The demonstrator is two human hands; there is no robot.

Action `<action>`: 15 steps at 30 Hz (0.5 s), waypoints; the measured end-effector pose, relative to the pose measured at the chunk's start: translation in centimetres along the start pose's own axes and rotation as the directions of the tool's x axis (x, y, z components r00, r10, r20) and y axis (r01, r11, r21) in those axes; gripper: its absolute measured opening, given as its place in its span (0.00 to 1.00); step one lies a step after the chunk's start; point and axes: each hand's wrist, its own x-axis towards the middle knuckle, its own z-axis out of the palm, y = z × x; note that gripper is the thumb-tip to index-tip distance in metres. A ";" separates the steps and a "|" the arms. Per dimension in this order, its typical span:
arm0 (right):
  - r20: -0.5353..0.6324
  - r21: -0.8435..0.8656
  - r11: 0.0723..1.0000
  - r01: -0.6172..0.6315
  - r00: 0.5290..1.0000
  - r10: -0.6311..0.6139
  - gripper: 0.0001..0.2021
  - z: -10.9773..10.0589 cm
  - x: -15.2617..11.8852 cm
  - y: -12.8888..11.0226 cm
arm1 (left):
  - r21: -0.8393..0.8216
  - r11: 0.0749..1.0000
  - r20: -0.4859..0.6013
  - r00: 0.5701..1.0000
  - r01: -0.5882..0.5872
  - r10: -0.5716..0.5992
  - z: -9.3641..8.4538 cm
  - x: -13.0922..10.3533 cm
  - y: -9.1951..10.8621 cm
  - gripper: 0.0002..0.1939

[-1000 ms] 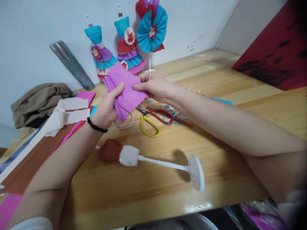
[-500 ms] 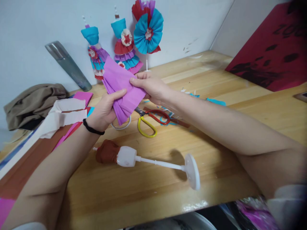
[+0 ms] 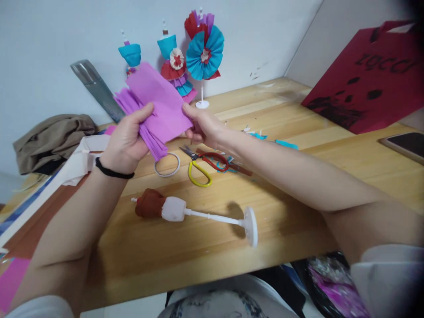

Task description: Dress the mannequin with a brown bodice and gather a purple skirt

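Note:
Between my hands is a folded stack of purple crepe paper (image 3: 162, 95), raised above the table. My left hand (image 3: 127, 137) grips its left lower part, thumb on top. At the right edge, my right hand (image 3: 202, 123) pinches the paper between thumb and fingers. Under it lie scissors (image 3: 198, 161) with one red and one yellow handle, blades parted, beside a round white ring (image 3: 167, 164). Nearer to me a small white dress-form stand (image 3: 212, 216) lies on its side, its bodice (image 3: 149, 204) wrapped in brown paper.
Dressed mini forms (image 3: 167, 46) and a blue rosette stand (image 3: 205, 53) are at the wall. A grey-green bottle (image 3: 96, 88) leans there. Coloured paper sheets (image 3: 49, 212) and brown cloth (image 3: 54, 141) lie left. Paper scraps (image 3: 255, 134), a red bag (image 3: 361, 79) and a phone (image 3: 404, 145) are right.
The purple paper has shifted left and shows a wider face, its layers fanned out more at the left. My left hand has moved left with it. The view has also shifted slightly.

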 end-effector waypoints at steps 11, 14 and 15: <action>0.604 -0.779 0.496 0.384 0.672 0.427 0.17 1.7 -8.3 1.4 | 0.093 0.943 -0.034 0.946 -0.319 0.323 -1.6 -1.4 5.9 0.13; 0.612 -0.748 0.596 0.293 0.651 0.449 0.16 1.9 -8.1 2.0 | 0.100 0.938 -0.003 0.942 -0.333 0.334 -1.5 -1.8 6.0 0.14; 0.600 -0.741 0.625 0.245 0.659 0.453 0.16 2.0 -7.9 2.1 | 0.104 0.937 0.009 0.943 -0.332 0.333 -1.5 -1.9 6.0 0.14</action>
